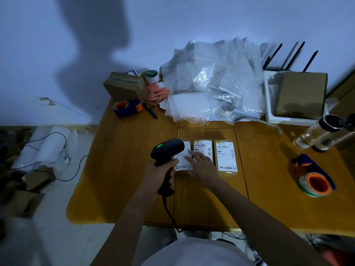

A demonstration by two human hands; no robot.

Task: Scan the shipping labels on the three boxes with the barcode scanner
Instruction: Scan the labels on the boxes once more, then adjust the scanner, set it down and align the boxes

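Observation:
Three small cardboard boxes with white shipping labels lie side by side on the wooden table: the left box (pixel 182 166), the middle box (pixel 203 145) and the right box (pixel 226 157). My left hand (pixel 160 172) grips the handle of a black barcode scanner (pixel 167 148). Its head hangs over the left box's label, and a green light glows on top. A black cable runs from the handle toward me. My right hand (pixel 201 166) lies flat with spread fingers across the left and middle boxes, covering part of their labels.
A heap of bubble wrap (pixel 211 79) fills the back of the table (pixel 124 169). Tape dispensers sit at the back left (pixel 126 107) and front right (pixel 315 181). A clear bottle (pixel 318 133) lies at the right, and cardboard boxes stand at the back left (pixel 124 85) and back right (pixel 301 93).

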